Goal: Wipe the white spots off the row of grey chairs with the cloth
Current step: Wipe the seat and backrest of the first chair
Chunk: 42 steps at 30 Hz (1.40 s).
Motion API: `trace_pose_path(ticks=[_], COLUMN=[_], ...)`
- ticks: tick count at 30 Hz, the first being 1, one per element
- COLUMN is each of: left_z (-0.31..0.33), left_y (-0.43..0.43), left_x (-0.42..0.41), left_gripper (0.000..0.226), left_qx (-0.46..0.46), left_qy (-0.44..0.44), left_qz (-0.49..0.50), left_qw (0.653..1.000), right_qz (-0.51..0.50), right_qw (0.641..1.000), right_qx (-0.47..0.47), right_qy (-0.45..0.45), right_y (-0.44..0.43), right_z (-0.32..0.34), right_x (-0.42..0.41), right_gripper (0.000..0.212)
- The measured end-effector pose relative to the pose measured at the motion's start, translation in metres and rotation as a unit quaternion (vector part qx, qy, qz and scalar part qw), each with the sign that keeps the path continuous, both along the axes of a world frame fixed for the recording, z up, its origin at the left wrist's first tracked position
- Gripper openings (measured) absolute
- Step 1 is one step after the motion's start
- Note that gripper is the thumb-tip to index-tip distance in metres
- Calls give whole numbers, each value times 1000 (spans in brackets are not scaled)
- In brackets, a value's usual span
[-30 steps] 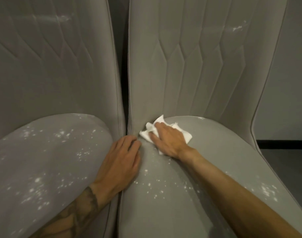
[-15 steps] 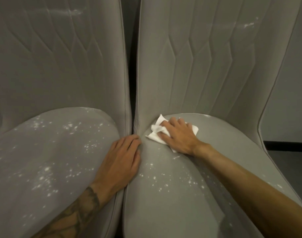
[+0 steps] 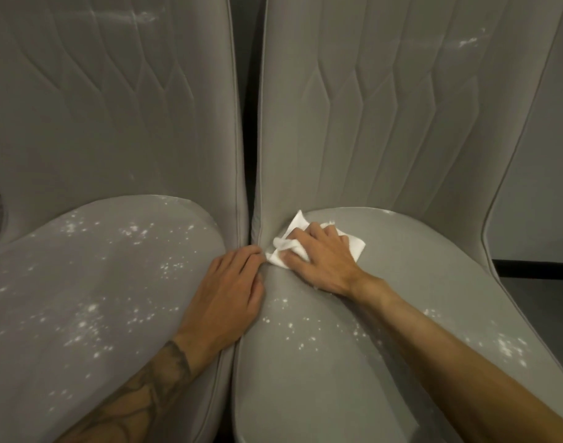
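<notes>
While white spots [image 3: 293, 330] speckled the grey upholstered chairs [image 3: 433, 282], the left hand [image 3: 225, 298] lay flat, fingers relaxed, across their gap; beyond it, the right hand [image 3: 321, 260], fingers curled, gripped the crumpled white cloth [image 3: 353, 247] at the right seat's back corner.

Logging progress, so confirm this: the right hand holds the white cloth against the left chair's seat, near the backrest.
Wrong chair. In the head view the right hand holds the white cloth against the right chair's seat, near the backrest.
</notes>
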State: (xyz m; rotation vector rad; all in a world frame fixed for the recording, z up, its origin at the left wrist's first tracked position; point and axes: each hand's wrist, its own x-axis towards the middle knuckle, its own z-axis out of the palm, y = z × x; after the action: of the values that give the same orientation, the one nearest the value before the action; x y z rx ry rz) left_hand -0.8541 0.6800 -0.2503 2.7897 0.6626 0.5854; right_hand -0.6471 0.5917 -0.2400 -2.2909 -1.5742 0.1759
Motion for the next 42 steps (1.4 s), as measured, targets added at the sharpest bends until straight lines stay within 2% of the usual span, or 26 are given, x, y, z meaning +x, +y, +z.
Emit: trace_pose_path(ticks=[4, 7, 9, 12, 14, 16, 19, 24, 25, 29, 31, 35, 37, 39, 42], left_z=[1, 2, 2, 4, 5, 5, 4, 3, 3, 2, 1, 2, 3, 3, 0], left_y=[0, 0, 0, -2, -2, -2, -1, -1, 0, 1, 1, 0, -1, -1, 1], left_x=[-1, -1, -2, -1, -2, -2, -2, -2, -2, -2, -2, -2, -2, -2, -2], left_gripper=[39, 41, 41, 43, 41, 39, 44, 52, 53, 58, 58, 57, 58, 56, 54], left_qx=[-3, -4, -6, -16, -11, -12, -20, -26, -24, -24, -27, -37, -29, -22, -11], left_qy=[2, 7, 8, 5, 10, 18, 27, 14, 19, 36, 25, 13, 19, 24, 25], left_qz=[1, -2, 1, 2, 0, 0, 2, -5, -5, -1, -2, -7, -7, -9, -8], left_qw=[1000, 1000, 1000, 1000, 1000, 1000, 999, 1000, 1000, 999, 999, 999, 999, 999, 1000], right_qz=[45, -18, -49, 16, 48, 3, -70, 84, 78, -57, -29, 87, 51, -40, -117], right_qw=[999, 999, 998, 1000, 999, 998, 995, 996, 996, 995, 998, 995, 997, 995, 989], right_qx=[-12, -38, -23, 4, -9, -42, -59, -24, -31, -69, -42, -31, -45, -78, -79], right_qy=[-20, -31, -14, 13, -14, -39, -31, -19, -32, -41, -33, -26, -45, -45, -49], right_y=[-12, 1, 8, -3, -11, -6, 8, -18, -17, 7, 7, -33, -40, -43, -39], right_z=[-2, 5, 4, -5, -5, 1, 6, -6, -3, 5, 0, -4, 3, 7, 4], right_x=[2, 20, 12, -10, 0, 24, 29, -9, 0, 28, 9, -16, 11, 40, 39], right_gripper=[29, 29, 31, 38, 33, 29, 32, 41, 42, 34, 35, 42, 39, 35, 34])
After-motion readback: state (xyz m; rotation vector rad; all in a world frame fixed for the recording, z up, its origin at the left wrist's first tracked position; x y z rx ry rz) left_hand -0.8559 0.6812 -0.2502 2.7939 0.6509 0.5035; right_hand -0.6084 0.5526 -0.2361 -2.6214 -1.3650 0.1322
